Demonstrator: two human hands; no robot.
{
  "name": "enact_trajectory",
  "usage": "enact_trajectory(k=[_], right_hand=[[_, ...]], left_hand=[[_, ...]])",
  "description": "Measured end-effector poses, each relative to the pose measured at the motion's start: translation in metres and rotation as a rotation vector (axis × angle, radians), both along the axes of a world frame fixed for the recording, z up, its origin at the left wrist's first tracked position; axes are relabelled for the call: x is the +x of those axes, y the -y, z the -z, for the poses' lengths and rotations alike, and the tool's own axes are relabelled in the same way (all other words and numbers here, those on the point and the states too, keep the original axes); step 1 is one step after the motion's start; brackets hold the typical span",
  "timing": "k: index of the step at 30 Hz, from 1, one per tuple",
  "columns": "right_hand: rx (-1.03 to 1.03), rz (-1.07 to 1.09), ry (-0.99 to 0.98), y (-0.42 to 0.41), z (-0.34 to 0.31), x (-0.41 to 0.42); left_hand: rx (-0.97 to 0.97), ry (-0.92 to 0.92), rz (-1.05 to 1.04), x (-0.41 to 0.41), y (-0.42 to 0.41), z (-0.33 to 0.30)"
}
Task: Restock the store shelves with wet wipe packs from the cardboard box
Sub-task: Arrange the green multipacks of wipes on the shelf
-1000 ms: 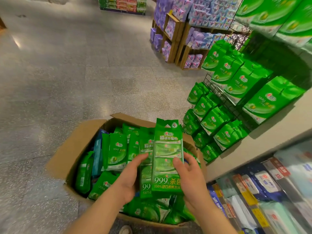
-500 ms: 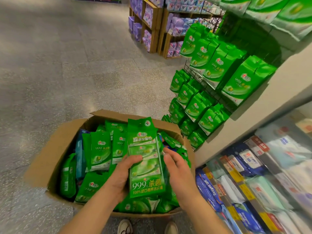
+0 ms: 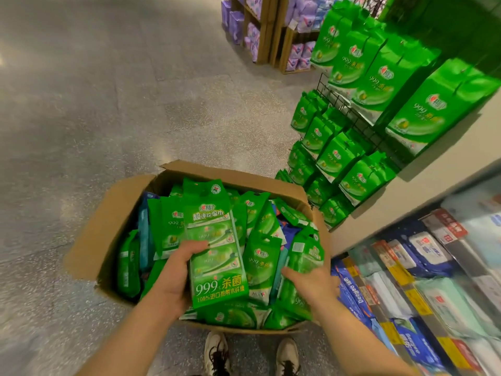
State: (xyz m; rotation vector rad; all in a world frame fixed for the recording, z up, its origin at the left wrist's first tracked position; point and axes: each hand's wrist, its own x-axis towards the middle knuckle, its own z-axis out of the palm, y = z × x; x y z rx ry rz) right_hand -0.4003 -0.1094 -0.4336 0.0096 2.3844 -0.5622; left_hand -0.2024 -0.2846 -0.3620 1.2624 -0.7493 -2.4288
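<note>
Speckled floor [image 3: 113,109] takes up most of what's ahead and to the left of both hands, grey stone with shiny patches. Off to the right of the right hand there's a wire rack [image 3: 349,109] hung with rows of green wet wipe packs [image 3: 374,77], and below that, right beside the right forearm, shelves of blue and white packs [image 3: 423,256], pretty blurry. Further out past the hands, wooden displays [image 3: 271,36] hold purple packs.

Under both hands sits the open cardboard box [image 3: 108,226], flaps out, stuffed with green packs plus a few blue ones.

Left hand [image 3: 176,272] grips a long green multipack of wipes [image 3: 217,256] by its left edge, fingers curled over the front, holding it upright over the box. Right hand [image 3: 311,283] is just right of that, down among the loose packs at the box's right side, fingers curled around a small green pack [image 3: 303,256].

Two white sneakers [image 3: 217,351] show below the box, between the forearms.
</note>
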Motion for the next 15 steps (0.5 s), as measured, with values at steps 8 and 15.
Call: enact_trajectory(k=[8,15], right_hand=[[-0.186,0.221,0.05,-0.02,0.038,-0.008],[-0.518,0.335,0.118,-0.001,-0.029,0.004]], left_hand=[[0.001,0.025,0.038,0.003,-0.001,0.012],[-0.057,0.034,0.112,-0.005,-0.001,0.023]])
